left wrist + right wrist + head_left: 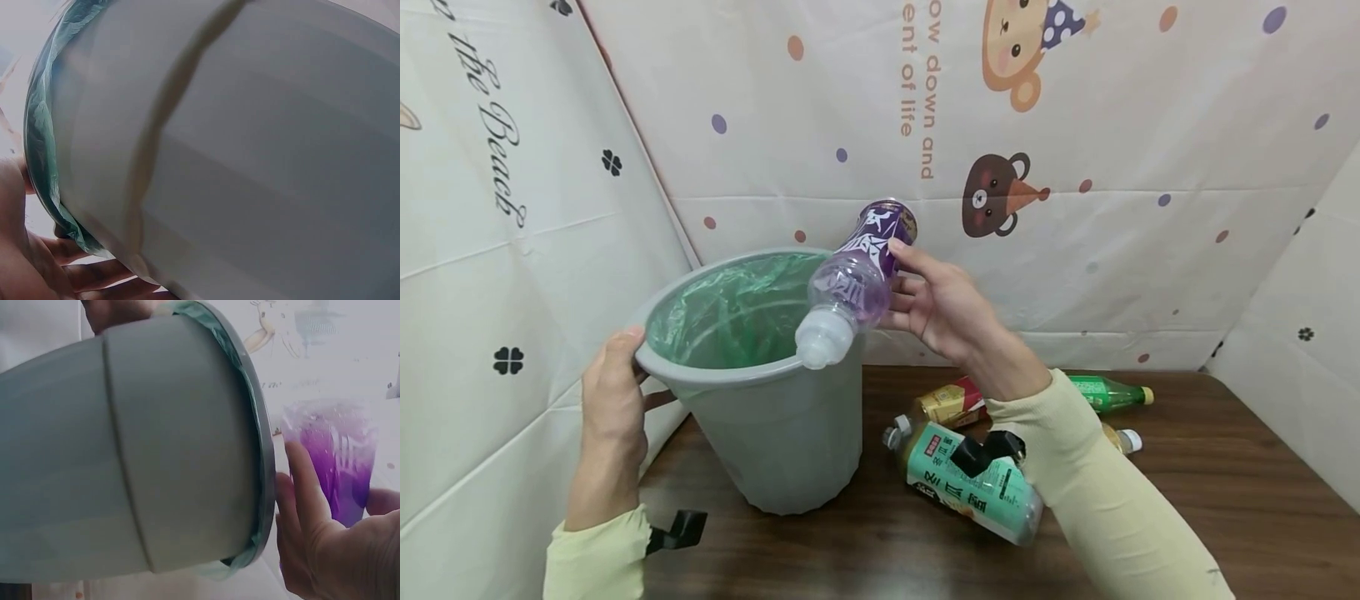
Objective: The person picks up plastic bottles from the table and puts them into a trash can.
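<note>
My right hand (943,312) grips a clear plastic bottle with a purple label (857,275), thumb on one side and fingers on the other. Its white cap points down toward me, over the right rim of a grey trash bin (790,442). Seen from the right wrist, the purple bottle (340,459) is just beyond the bin's rim. My left hand (613,408) holds that rim at the left, thumb on top. The left wrist view shows its fingers (94,275) against the bin's outer wall. A green plastic liner (737,312) covers the inside of the bin, which tilts slightly.
On the brown wooden table (820,558) lie a large bottle with a mint-green label (962,479), a red-and-gold can (955,402) and a green bottle (1108,393). Another white-capped bottle (1123,437) is partly behind my right sleeve. Printed cloth (760,150) hangs behind and on both sides.
</note>
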A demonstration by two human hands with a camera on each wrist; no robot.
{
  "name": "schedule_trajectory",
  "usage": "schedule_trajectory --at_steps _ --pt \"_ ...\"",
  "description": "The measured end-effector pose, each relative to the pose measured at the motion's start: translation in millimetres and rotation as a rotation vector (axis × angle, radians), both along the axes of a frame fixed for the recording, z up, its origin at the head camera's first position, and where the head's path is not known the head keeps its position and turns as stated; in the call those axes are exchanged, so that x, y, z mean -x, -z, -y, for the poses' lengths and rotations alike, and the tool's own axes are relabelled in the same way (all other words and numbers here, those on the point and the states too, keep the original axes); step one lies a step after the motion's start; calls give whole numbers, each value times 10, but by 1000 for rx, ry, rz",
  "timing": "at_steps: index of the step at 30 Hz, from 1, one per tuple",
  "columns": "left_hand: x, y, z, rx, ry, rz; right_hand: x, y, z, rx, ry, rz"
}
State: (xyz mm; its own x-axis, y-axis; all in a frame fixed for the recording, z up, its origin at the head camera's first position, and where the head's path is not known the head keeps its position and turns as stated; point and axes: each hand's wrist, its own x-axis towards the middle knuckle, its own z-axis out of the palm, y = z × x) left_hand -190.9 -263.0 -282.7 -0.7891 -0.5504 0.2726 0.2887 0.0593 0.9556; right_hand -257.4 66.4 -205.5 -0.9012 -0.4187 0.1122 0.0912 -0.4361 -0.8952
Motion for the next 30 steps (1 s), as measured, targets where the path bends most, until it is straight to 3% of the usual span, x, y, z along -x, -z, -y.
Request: schedule_trajectory --at_steps 15,30 --pt "3 -6 -3 4 6 -10 -20 3 172 128 103 31" --pt "-7 -1 -8 14 -2 -17 -35 -76 230 52 101 35"
